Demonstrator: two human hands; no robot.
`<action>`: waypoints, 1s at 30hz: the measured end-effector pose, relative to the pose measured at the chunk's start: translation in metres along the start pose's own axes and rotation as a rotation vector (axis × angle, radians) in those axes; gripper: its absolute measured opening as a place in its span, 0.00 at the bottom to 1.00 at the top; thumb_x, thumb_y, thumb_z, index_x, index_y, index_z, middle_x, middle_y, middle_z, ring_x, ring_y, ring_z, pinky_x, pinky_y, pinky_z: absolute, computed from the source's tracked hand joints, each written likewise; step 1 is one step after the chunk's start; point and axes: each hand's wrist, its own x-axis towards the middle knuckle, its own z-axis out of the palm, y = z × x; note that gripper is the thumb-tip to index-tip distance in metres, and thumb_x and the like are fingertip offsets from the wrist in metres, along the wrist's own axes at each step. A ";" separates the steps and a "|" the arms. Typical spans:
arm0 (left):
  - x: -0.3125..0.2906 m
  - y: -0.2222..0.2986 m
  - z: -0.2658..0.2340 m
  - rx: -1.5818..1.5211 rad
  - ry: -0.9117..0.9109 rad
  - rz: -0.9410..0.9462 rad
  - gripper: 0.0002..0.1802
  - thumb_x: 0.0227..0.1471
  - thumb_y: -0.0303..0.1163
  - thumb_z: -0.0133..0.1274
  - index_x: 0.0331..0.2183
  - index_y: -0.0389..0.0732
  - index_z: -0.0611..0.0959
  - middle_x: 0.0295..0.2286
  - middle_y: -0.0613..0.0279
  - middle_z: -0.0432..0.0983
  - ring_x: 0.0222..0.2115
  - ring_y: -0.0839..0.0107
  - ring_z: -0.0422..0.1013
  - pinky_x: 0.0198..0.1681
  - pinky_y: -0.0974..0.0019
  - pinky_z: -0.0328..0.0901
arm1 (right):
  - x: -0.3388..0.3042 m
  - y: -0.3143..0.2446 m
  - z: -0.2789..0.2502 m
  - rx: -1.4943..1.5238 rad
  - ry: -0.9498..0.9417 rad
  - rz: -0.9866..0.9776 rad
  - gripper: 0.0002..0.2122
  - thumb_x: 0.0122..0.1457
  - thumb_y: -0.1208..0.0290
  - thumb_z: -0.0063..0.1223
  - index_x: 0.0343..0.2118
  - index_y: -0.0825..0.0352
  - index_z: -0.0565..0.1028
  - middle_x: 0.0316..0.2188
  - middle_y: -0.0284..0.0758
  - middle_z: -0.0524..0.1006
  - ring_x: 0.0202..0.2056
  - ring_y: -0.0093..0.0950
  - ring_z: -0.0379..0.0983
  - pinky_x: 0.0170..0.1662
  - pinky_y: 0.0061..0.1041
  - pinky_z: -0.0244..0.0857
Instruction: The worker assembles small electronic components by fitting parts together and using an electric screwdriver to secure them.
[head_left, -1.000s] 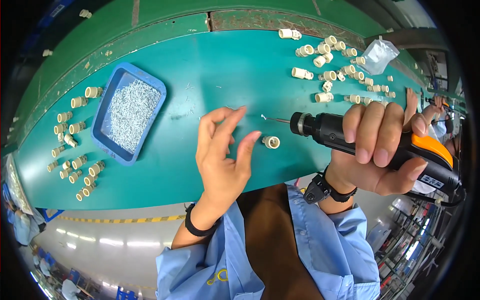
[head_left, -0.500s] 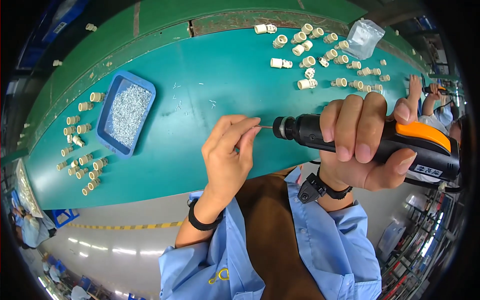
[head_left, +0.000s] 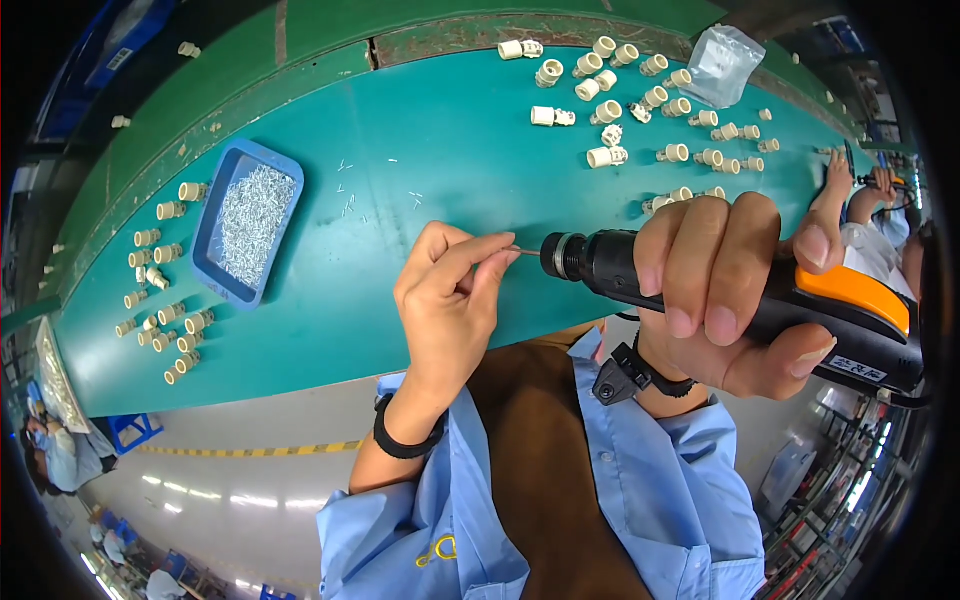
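Note:
My right hand is wrapped around a black and orange electric screwdriver, held level above the near edge of the teal table. Its thin metal bit points left. My left hand meets it there, thumb and fingertips pinched on the tip of the bit. Anything small between those fingers is hidden. Both wrists wear black bands.
A blue tray of small silver screws sits at the left, with cream plastic fittings beside it. More cream fittings and a clear plastic bag lie at the far right. Another person's arms work at the right edge.
My left hand went from open and spread above a cream fitting to pinched on the bit tip. The screwdriver came closer to me, and that fitting is no longer visible.

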 end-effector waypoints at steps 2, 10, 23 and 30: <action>0.000 0.001 0.001 -0.003 -0.006 -0.012 0.09 0.40 0.15 0.58 0.28 0.36 0.83 0.21 0.65 0.68 0.15 0.82 0.59 0.16 0.76 0.53 | -0.001 0.001 0.000 -0.007 -0.003 0.002 0.21 0.57 0.54 0.49 0.48 0.59 0.61 0.20 0.24 0.68 0.20 0.20 0.66 0.28 0.23 0.61; 0.001 -0.001 0.000 0.033 -0.036 0.019 0.12 0.37 0.15 0.59 0.29 0.37 0.83 0.20 0.65 0.67 0.15 0.80 0.58 0.16 0.74 0.52 | -0.005 0.002 -0.001 -0.038 -0.053 -0.034 0.22 0.57 0.54 0.49 0.50 0.61 0.60 0.20 0.26 0.70 0.19 0.20 0.66 0.28 0.24 0.62; -0.007 -0.014 -0.001 0.198 -0.137 -0.134 0.17 0.37 0.19 0.61 0.35 0.36 0.81 0.19 0.62 0.65 0.16 0.72 0.62 0.20 0.69 0.59 | -0.010 0.011 0.005 -0.092 -0.034 0.043 0.24 0.57 0.53 0.49 0.51 0.62 0.61 0.20 0.28 0.68 0.20 0.22 0.63 0.29 0.26 0.60; -0.010 -0.026 0.006 0.160 -0.097 -0.070 0.13 0.39 0.19 0.60 0.33 0.36 0.80 0.20 0.61 0.67 0.19 0.71 0.68 0.21 0.69 0.61 | -0.010 0.017 0.024 -0.237 0.208 0.214 0.23 0.56 0.55 0.51 0.50 0.62 0.62 0.20 0.28 0.68 0.20 0.22 0.63 0.28 0.25 0.59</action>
